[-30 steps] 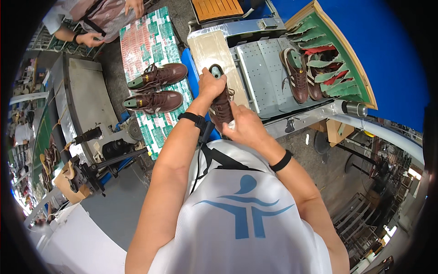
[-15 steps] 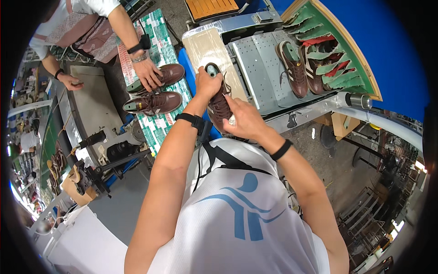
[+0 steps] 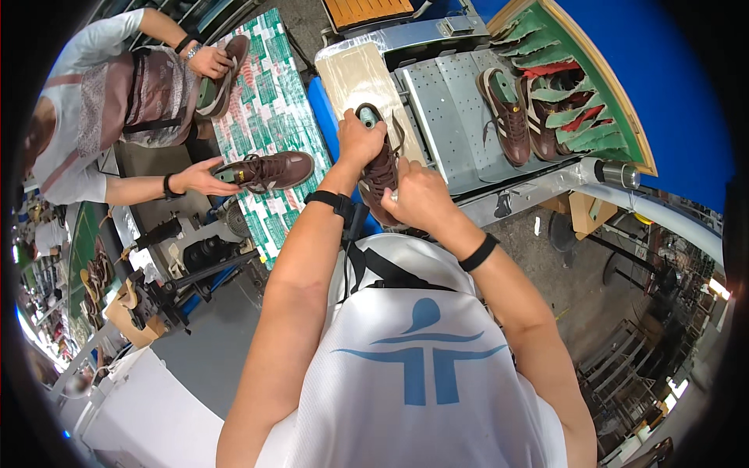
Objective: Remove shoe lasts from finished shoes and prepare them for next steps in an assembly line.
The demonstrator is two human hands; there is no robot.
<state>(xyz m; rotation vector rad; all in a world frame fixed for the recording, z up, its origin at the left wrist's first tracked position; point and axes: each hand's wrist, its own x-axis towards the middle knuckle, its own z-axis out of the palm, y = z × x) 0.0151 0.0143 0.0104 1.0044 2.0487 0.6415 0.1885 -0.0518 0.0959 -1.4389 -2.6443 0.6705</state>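
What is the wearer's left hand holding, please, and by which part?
The left hand holds a brown shoe by the collar at its ankle opening; the right hand is at its toe end.

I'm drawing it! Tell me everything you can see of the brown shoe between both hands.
The shoe looks like dark brown leather, with laces and something green in its opening. Its toe points toward the shirt, heel over the beige board. The left hand grips beside the opening; the right hand touches the front.
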